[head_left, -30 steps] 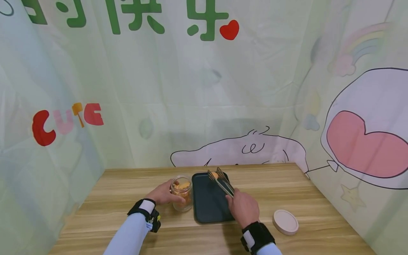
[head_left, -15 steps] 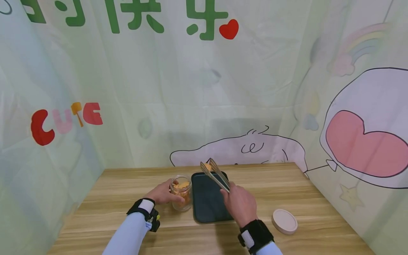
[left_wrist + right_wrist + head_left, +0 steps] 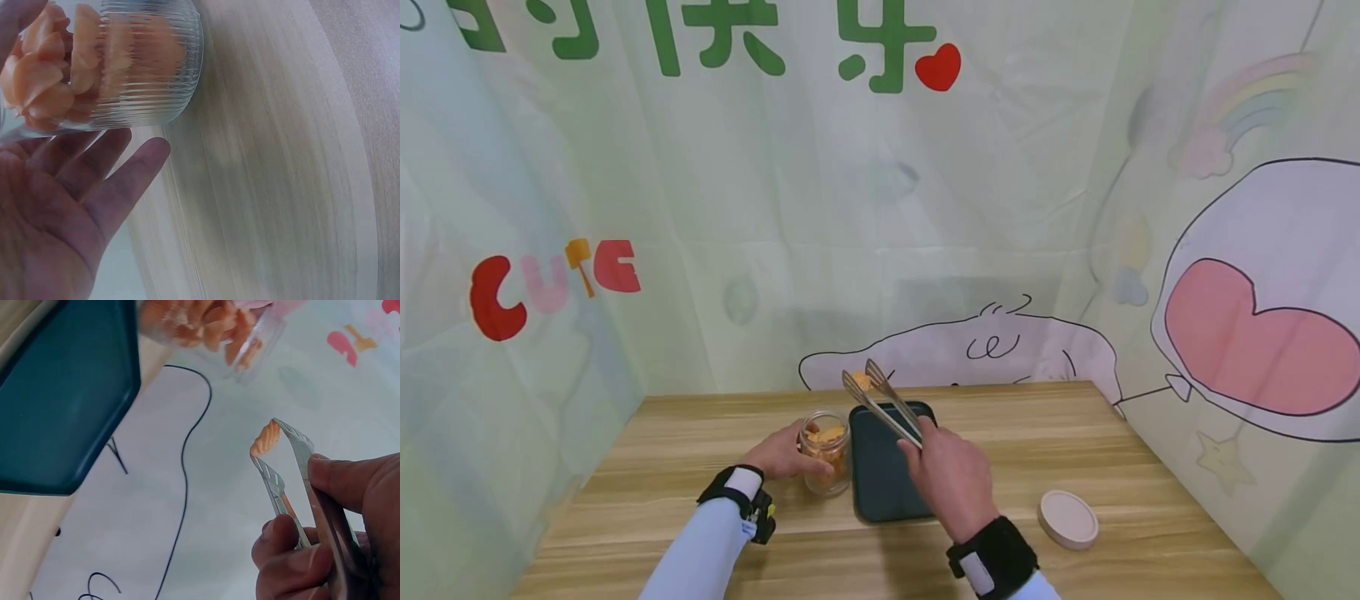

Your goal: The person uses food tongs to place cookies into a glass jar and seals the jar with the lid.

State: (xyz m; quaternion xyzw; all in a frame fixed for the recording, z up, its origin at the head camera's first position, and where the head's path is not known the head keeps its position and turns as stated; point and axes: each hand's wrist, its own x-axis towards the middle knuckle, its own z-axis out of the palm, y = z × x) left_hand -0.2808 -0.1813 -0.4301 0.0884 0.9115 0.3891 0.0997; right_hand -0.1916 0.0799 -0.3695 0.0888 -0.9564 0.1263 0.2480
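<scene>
My left hand [image 3: 781,454] holds an open glass jar [image 3: 827,479] standing on the table, thumb on its near side. Orange shell-shaped pieces [image 3: 40,87] fill much of the jar in the left wrist view. My right hand [image 3: 953,479] grips metal tongs [image 3: 883,408], which point up and left above the dark tray's far end. Between the tongs' tips is a single ridged orange piece [image 3: 267,439], clear in the right wrist view. It hangs higher than the jar's mouth and a little to its right, apart from it.
A dark rectangular tray [image 3: 883,492] lies between the hands, just right of the jar. To the right of my right hand is a round pale lid [image 3: 1069,520] on the wooden table [image 3: 1150,467]. A printed cloth [image 3: 722,208] hangs behind.
My right hand has raised the tongs with the orange piece from over the tray and moved them left, toward the jar. My left hand and the jar have stayed in place.
</scene>
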